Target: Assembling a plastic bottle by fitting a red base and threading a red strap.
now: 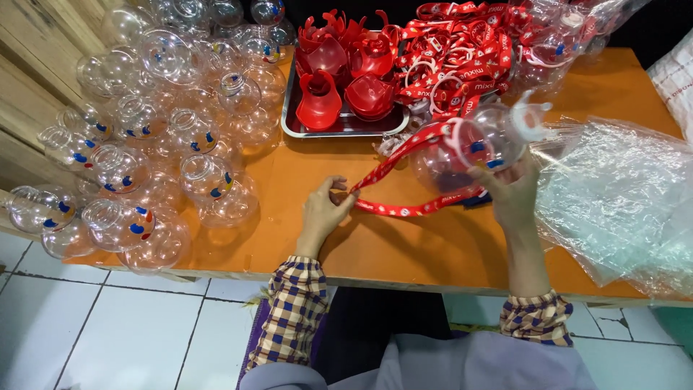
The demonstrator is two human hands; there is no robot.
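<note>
Strap pinched, bottle in closed grips

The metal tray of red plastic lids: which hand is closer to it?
Left. The left hand pinches the red strap below the metal tray; the right hand holds the clear round bottle farther right.

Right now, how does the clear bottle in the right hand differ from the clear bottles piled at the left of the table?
The held bottle is lifted off the orange table by the right hand; the piled bottles lie on it. The held bottle has a red strap, pinched by the left hand, and a clear cap; the piled bottles have open necks and no straps. Both are round, clear, with small blue and red marks.
</note>
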